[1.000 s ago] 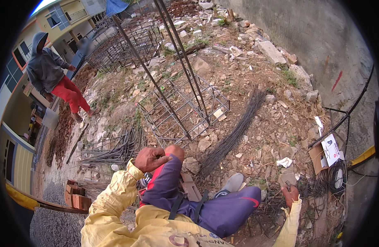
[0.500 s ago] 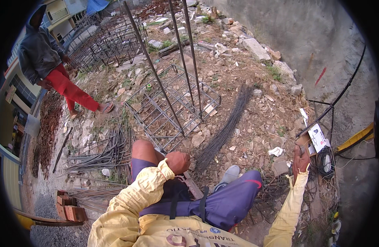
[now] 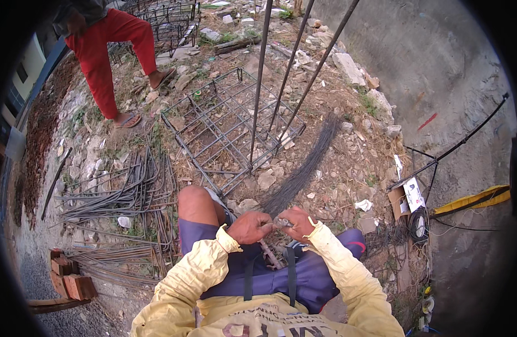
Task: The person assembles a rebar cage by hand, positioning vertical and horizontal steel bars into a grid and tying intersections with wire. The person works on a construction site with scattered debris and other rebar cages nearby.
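Observation:
My left hand point(image 3: 250, 228) is closed in front of my knees, with its fingertips pinched together. My right hand point(image 3: 296, 223) is closed just beside it, around a small greyish thing point(image 3: 282, 223) too small to name. The two hands almost touch. Right behind them lies the near end of a long bundle of thin dark wire point(image 3: 306, 168), which runs away over the ground. Whether my left fingers hold any of the wire, I cannot tell. Beyond stands a rebar cage mat point(image 3: 213, 126) with upright bars point(image 3: 281, 98) rising from it.
Bent rebar pieces point(image 3: 129, 194) are piled at the left, near some red bricks point(image 3: 73, 283). A person in red trousers point(image 3: 98, 67) stands at the far left. Along the right runs a grey wall point(image 3: 438, 67), with a white box point(image 3: 414, 194) and a cable coil point(image 3: 418, 224) before it.
My right hand has come from the far right, near the box, to meet my left hand. The left hand has moved slightly right. The person in red trousers appears nearer.

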### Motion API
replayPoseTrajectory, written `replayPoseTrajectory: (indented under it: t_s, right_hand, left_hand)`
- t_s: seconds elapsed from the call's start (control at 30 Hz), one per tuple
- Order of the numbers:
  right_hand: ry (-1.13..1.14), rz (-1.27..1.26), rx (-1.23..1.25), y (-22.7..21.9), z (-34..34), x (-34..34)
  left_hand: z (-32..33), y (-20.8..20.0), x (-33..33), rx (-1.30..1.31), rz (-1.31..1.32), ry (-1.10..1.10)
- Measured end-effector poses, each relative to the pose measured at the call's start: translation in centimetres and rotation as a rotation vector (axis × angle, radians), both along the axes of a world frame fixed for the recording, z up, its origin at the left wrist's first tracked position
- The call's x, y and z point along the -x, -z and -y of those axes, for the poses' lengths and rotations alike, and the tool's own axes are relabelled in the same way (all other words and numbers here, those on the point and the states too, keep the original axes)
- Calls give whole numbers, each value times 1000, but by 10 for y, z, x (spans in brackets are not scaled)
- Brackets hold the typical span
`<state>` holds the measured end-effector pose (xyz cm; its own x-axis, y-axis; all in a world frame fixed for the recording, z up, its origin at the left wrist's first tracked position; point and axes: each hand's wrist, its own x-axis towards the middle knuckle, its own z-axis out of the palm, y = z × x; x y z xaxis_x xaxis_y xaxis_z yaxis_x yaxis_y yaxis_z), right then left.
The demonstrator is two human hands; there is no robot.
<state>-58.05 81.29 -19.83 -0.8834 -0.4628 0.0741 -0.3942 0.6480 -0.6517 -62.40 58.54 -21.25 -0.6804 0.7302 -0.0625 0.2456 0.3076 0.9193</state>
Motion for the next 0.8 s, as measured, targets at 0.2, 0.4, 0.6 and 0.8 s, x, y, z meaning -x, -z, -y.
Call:
replayPoseTrajectory:
  t_s: [0.2,0.4,0.6,0.8]
  right_hand:
    - [12,232,-76,-17,25,1]
    - [178,369,58,14,8,6]
    - [374,502,162,55,6,19]
    - [420,532,73,102,-7,37]
  left_hand:
    - [17,18,-6,-2,-6,-126]
    - [1,26,-1,-30,-1,-226]
    - [24,17,11,-61,-493,-509]
    - [89,-64,20,-530,103,-822]
